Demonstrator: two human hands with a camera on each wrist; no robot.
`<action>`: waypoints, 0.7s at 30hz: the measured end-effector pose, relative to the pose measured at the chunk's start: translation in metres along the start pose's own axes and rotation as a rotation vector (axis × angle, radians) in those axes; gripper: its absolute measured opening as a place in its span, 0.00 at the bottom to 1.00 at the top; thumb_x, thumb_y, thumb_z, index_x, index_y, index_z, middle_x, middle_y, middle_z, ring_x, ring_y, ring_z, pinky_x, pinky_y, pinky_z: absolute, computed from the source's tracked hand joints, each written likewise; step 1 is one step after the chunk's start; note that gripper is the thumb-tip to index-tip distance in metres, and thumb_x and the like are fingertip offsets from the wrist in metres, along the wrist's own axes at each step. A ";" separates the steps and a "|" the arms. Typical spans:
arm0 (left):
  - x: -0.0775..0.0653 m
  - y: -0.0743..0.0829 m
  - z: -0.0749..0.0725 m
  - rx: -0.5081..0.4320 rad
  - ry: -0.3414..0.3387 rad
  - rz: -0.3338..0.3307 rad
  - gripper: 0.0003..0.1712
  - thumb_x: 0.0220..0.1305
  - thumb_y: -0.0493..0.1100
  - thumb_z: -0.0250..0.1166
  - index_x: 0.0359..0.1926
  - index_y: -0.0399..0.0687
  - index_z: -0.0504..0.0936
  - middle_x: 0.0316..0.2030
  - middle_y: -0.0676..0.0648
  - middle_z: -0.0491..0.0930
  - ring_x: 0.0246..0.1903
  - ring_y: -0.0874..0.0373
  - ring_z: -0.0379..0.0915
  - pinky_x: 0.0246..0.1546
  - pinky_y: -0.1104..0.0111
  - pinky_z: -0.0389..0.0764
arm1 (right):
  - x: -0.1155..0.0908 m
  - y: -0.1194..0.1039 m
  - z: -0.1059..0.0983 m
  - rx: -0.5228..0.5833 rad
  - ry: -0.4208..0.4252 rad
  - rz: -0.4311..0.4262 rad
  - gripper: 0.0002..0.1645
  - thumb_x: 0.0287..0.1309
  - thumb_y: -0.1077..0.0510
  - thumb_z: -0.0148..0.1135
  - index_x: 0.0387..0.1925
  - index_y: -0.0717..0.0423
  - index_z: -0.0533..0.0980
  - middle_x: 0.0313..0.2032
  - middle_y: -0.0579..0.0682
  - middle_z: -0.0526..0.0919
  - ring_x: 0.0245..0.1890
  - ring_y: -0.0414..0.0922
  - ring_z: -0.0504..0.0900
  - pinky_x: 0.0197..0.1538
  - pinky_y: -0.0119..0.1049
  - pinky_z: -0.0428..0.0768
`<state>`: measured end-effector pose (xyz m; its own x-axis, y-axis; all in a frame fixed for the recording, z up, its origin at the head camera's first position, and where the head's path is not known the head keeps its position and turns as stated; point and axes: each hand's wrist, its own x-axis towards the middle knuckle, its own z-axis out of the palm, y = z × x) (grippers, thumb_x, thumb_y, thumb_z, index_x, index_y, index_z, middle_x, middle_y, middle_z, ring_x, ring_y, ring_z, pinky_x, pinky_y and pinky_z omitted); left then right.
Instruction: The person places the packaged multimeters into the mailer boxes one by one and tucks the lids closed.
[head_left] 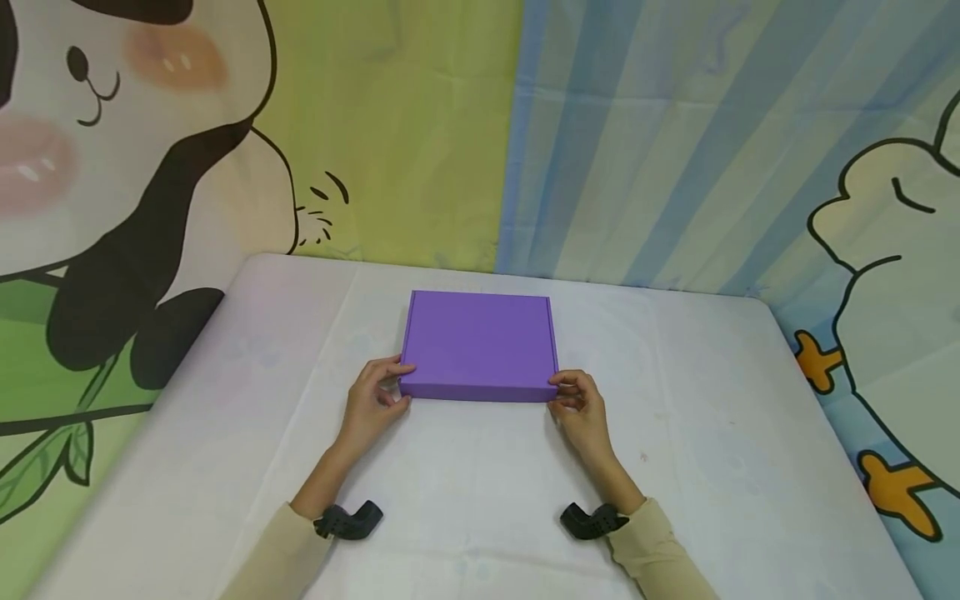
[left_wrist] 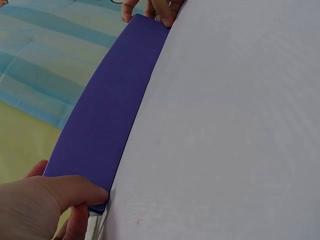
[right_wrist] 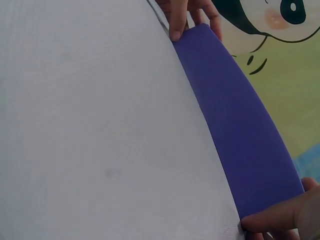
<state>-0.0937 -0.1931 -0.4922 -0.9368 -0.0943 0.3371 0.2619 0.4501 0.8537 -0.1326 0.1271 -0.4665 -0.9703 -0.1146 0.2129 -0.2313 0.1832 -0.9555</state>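
Note:
A flat purple cardboard box [head_left: 480,343] with its lid closed lies on the white table, its long front side turned toward me. My left hand [head_left: 375,392] grips the near left corner, thumb at the lower front edge and fingers at the side and top. At the near right corner my right hand [head_left: 581,408] holds the box in the same manner. The left wrist view shows the left thumb [left_wrist: 85,192] against the front face [left_wrist: 107,105] of the box. In the right wrist view, the right thumb [right_wrist: 270,217] presses low on that face.
White cloth covers the table [head_left: 465,492], whose far edge meets a yellow hanging [head_left: 397,125] and a blue striped one [head_left: 637,142]. Cartoon animals are printed on both sides. A black wrist device [head_left: 348,521] sits at the left cuff, another device [head_left: 592,522] at the right.

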 end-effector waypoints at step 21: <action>0.003 0.013 0.008 -0.007 -0.038 -0.062 0.29 0.48 0.20 0.65 0.54 0.40 0.78 0.61 0.37 0.69 0.53 0.41 0.73 0.31 0.74 0.79 | 0.000 0.008 -0.011 0.102 -0.036 0.075 0.19 0.47 0.81 0.52 0.44 0.74 0.73 0.46 0.55 0.73 0.40 0.39 0.76 0.41 0.27 0.77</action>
<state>-0.0951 -0.1807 -0.4833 -0.9592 -0.0878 0.2686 0.2050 0.4383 0.8751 -0.1354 0.1390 -0.4720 -0.9811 -0.1392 0.1345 -0.1481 0.0925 -0.9846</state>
